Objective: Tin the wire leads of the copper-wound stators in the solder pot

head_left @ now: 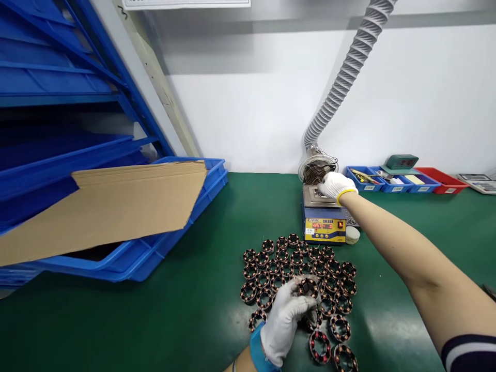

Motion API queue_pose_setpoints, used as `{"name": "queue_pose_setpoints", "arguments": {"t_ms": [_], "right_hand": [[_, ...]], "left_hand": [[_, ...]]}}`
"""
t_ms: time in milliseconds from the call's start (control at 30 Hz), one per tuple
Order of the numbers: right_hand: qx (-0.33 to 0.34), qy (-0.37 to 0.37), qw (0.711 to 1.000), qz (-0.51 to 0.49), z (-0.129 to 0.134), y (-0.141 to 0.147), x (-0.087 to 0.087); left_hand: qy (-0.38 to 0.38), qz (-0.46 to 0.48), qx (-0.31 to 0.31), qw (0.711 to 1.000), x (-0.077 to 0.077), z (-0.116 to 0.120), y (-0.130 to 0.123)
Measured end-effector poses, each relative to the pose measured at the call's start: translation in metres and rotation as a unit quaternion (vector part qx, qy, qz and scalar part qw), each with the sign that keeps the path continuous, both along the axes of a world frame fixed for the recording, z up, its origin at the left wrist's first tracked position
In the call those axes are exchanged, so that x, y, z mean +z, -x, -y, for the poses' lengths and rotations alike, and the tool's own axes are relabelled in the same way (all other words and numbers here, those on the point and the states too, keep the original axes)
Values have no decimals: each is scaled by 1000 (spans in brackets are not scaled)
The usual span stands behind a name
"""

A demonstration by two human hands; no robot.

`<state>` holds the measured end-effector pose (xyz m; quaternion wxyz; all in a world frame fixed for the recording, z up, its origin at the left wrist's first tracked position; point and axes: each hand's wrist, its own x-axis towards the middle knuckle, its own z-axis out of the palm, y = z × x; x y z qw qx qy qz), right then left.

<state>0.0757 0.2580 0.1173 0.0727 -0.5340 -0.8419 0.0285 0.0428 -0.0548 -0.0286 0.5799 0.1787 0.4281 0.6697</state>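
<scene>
My left hand (289, 315), in a white glove with a blue band at the wrist, is closed around a copper-wound ring (308, 288) above many similar rings (262, 279) on the green table. My right hand (336, 186), in a white glove with a yellow cuff, reaches over the metal top (313, 197) of a blue and yellow soldering unit (324, 229) with a red display. Its fingers are bent down at the plate, and what they hold, if anything, is too small to make out. One ring with red parts (320, 346) lies near the front.
A grey hose (349, 67) runs down to a round fan hood behind the unit. Blue bins (397, 186) and a red bin (442, 181) line the back right. Cardboard (143, 206) lies over a blue crate (155, 253) at left. A round white pad (352, 235) sits beside the unit.
</scene>
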Motion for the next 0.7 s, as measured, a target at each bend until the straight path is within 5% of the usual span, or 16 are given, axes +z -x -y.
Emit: {"name": "queue_pose_setpoints", "arguments": {"t_ms": [333, 700], "right_hand": [[14, 17, 999, 27, 4, 3, 0], [5, 6, 1000, -4, -10, -26, 2]], "left_hand": [[-1, -21, -1, 1000, 2, -1, -1], [14, -11, 9, 1000, 4, -1, -2]]}}
